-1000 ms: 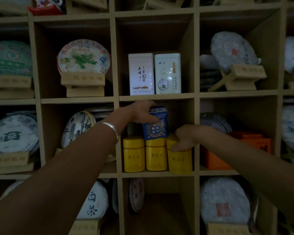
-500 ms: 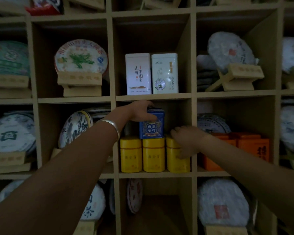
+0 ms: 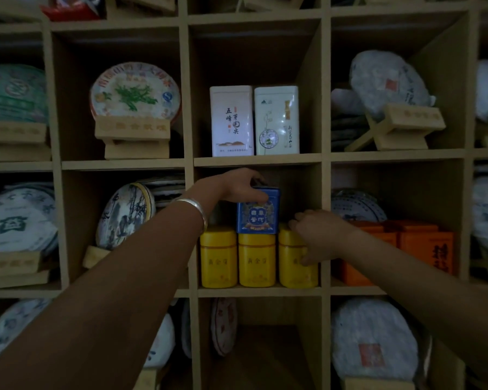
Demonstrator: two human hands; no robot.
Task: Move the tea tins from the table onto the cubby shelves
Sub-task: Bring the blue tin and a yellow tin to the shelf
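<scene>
Since a second earlier, the right-hand yellow tin (image 3: 295,257) had gone from leaning out of the row to standing upright and level with its two neighbours, and the blue tin (image 3: 258,211) had settled square on top of the middle yellow tin (image 3: 256,260). My left hand (image 3: 241,185) was draped over the top of the blue tin, fingers curled down its back and thumb on its front upper edge, holding it lightly. My right hand (image 3: 314,235) lay against the right-hand yellow tin, loosely open, the thumb pressed on its front face and the fingers spread over its lid; I could not tell whether it truly gripped the tin or only steadied it. A silver bangle (image 3: 193,211) sat on my left wrist.

All four tins stood in the middle cubby (image 3: 258,291) of the wooden shelves, the left yellow tin (image 3: 218,257) touching the middle one and the three filling the width of the compartment. In the cubby directly above, two tall white tins (image 3: 254,121) stood side by side, touching. To the right of my right arm were orange boxes (image 3: 426,246) with a wrapped tea cake (image 3: 355,205) behind them. To the left, a painted tea cake (image 3: 126,215) leaned on a wooden stand, and above that a cake with green leaf print (image 3: 135,92) rested on another stand (image 3: 133,130). The light was dim throughout.
</scene>
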